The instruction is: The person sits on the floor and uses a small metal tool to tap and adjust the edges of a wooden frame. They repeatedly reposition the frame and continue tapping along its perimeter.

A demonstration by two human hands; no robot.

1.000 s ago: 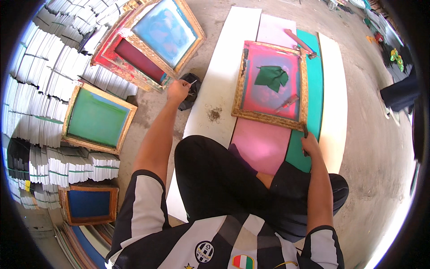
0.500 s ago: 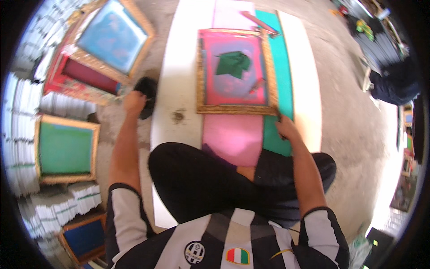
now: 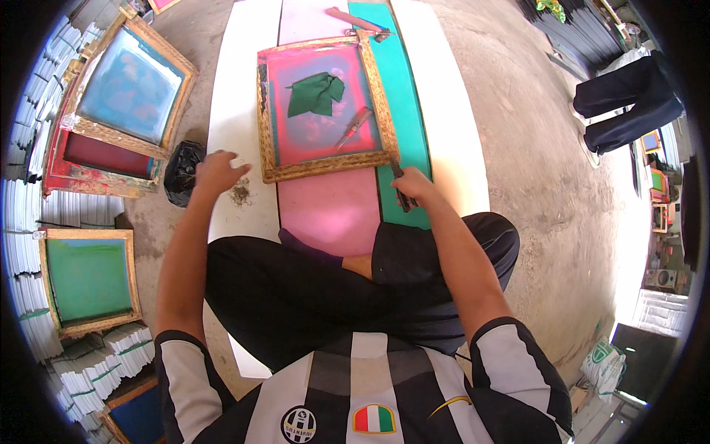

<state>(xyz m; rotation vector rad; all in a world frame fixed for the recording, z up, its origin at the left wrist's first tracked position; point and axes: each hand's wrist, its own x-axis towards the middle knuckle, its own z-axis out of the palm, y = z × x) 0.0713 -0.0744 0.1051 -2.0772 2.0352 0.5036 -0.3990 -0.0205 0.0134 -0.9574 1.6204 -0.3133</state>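
Note:
My right hand is closed round a pair of dark pliers, its upper end against the near right corner of a wooden-framed printing screen. On the screen's pink and bluish mesh lie a crumpled dark green cloth and a slim tool with a reddish handle. My left hand holds nothing. Its fingers are apart, over the left edge of the white board. Beside it are a black plastic bag and a small heap of dark bits.
A long-handled tool lies beyond the screen on the pink and green strips. At left, more framed screens, one blue and one green, rest by stacks of white sheets. A person's dark trousers show at far right.
My left hand has come away from the black bag, rightward to the white board, its fingers now spread. The whole view has shifted. My right hand remains at the screen's corner.

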